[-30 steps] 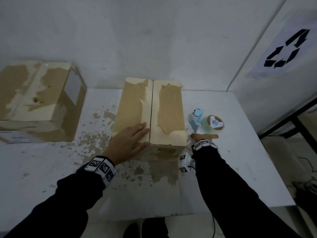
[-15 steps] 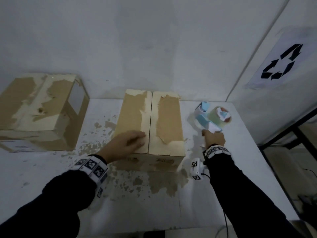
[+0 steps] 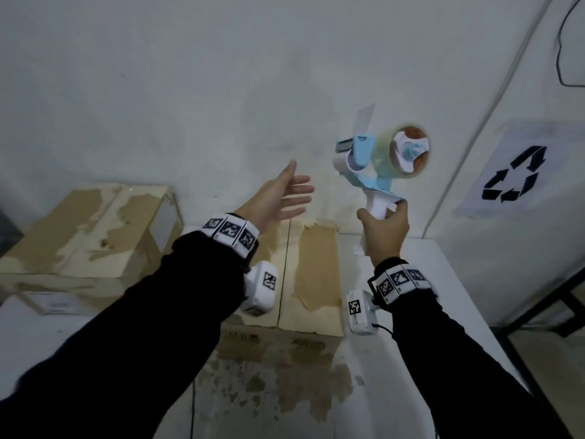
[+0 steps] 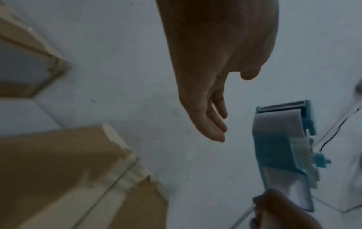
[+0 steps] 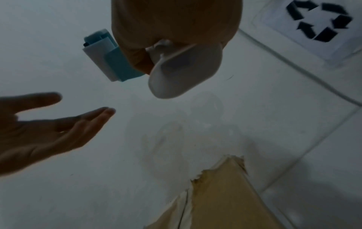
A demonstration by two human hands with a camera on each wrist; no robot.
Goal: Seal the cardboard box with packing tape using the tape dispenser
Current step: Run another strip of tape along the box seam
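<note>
My right hand [image 3: 384, 226] grips the white handle of the blue and white tape dispenser [image 3: 380, 160] and holds it upright in the air, above the box's right side. A roll of clear tape [image 3: 408, 150] sits on it and a loose tape end sticks up at its front. The left hand [image 3: 281, 194] hovers to the left of the dispenser, palm open and fingers straight, holding nothing. Below both hands the cardboard box [image 3: 313, 274] lies on the white table [image 3: 443, 312], flaps closed along a centre seam, its top paper torn. The dispenser's serrated blade [image 4: 282, 105] shows in the left wrist view.
A second, larger cardboard box [image 3: 88, 232] stands at the table's left. The white wall [image 3: 190, 90] is close behind the table. A recycling sign [image 3: 512, 175] hangs on the right wall. Brown stains [image 3: 285, 384] mark the table in front of the box.
My right hand has lifted the dispenser off the table into the air. The left hand has left the box top and risen toward the dispenser.
</note>
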